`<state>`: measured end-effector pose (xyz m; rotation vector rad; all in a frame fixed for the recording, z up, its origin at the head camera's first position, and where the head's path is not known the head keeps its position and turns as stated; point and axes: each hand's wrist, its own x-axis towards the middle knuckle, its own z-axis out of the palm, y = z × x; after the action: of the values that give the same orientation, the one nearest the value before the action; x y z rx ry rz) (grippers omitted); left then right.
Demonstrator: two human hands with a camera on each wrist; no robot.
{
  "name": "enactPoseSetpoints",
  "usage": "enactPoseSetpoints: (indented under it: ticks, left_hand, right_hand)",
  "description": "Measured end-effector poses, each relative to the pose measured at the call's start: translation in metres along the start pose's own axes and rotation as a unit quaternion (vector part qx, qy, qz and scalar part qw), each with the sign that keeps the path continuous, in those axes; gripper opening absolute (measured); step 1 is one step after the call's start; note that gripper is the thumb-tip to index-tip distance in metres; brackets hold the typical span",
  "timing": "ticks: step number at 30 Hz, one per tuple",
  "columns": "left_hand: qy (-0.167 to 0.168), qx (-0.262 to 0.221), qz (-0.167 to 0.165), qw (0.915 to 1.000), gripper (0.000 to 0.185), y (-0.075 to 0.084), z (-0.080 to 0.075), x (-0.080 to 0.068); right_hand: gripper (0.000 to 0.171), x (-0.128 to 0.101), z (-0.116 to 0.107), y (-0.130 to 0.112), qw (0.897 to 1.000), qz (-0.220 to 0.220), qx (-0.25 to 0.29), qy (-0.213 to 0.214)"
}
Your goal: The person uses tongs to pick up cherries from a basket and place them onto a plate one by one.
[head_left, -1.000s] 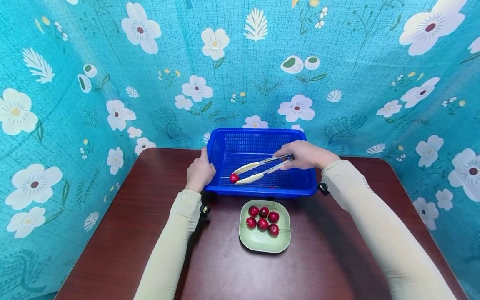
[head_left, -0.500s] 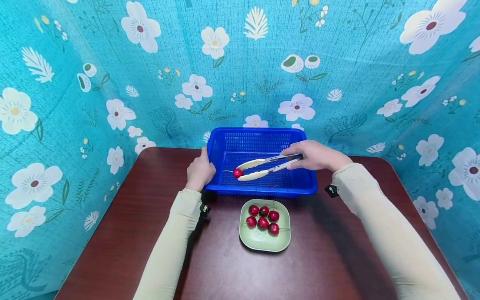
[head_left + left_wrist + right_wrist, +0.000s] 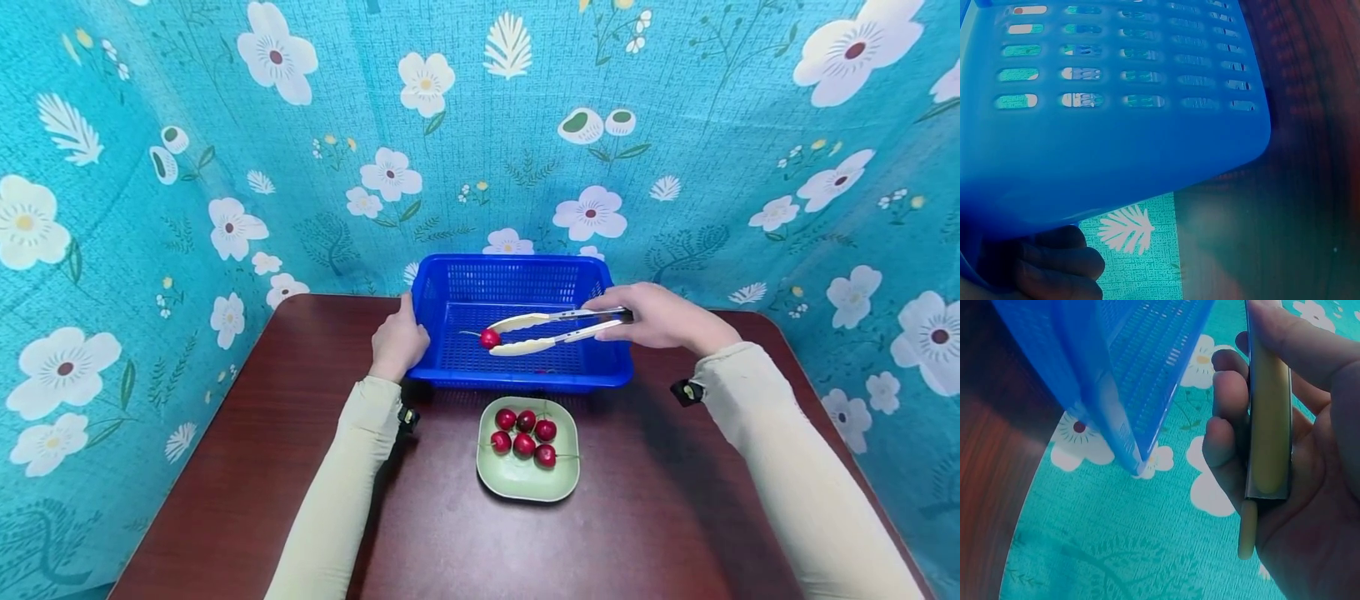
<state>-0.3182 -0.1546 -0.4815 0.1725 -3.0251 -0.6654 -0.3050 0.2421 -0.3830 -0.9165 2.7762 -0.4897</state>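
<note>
A blue slotted basket point(image 3: 517, 382) stands at the back of the brown table. My left hand point(image 3: 400, 343) holds its left wall, fingers curled against the blue plastic point(image 3: 1054, 262). My right hand point(image 3: 660, 317) grips cream-tipped metal tongs point(image 3: 551, 330) by the handle point(image 3: 1267, 425). The tong tips pinch a red cherry point(image 3: 490, 338) above the basket's inside. In front of the basket lies a green plate point(image 3: 525, 483) with several red cherries point(image 3: 525, 433).
A flowered turquoise cloth point(image 3: 480, 125) hangs behind and on both sides of the table. Bare brown tabletop point(image 3: 247, 467) stretches left, right and in front of the plate.
My right hand has lifted the tongs and drawn them to the right, carrying the cherry up from the basket floor. The left hand stays on the basket.
</note>
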Motion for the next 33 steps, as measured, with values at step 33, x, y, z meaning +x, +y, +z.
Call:
enactPoseSetpoints:
  ticks: [33]
  left_hand:
    - [-0.005, -0.001, -0.003, 1.0, 0.07, 0.002, -0.001, -0.002]
  right_hand:
    - [0.047, -0.066, 0.011, 0.019, 0.998, 0.041, 0.019, 0.037]
